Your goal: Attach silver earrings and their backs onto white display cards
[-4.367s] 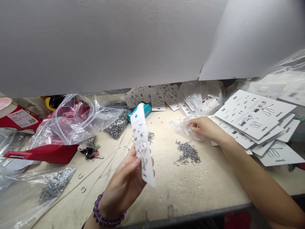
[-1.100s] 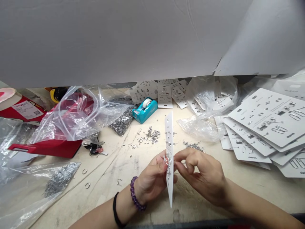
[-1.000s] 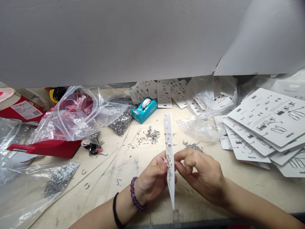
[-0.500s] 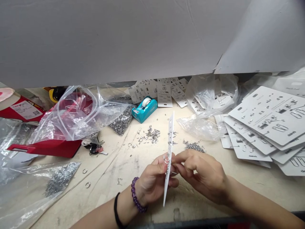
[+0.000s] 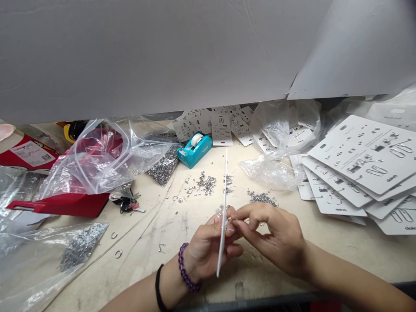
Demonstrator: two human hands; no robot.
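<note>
Looking down from the head view, the left hand (image 5: 208, 253) closes around a white card (image 5: 224, 186), which stands nearly upright, edge-on and slightly tilted, with its top at 12 o'clock from the hands. Small metal pieces sit on the card, too small to tell apart. The right hand (image 5: 269, 236) is pinched narrow, its thumb and forefinger meeting at the card's face beside the left fingers (image 5: 224, 225). A glint of metal shows there, but what they grip cannot be told. A purple bead bracelet (image 5: 185, 268) and a black band (image 5: 158, 288) circle the left wrist.

On the bench (image 5: 156, 225), a loose pile of metal pieces (image 5: 206, 183) lies at 11 o'clock from the hands, and a second pile (image 5: 261, 199) at 1 o'clock. A teal tape dispenser (image 5: 195, 149) and a bag of metal parts (image 5: 163, 170) sit farther out near 11. A stack of printed cards (image 5: 360, 156) fans out at 2 o'clock, just beside a crumpled clear bag (image 5: 266, 171). More cards (image 5: 208, 128) lie at 12, below a grey sheet (image 5: 130, 56). Keys (image 5: 126, 205) and a red tray (image 5: 61, 205) sit at 10 o'clock, and another bag of parts (image 5: 81, 247) at 9.
</note>
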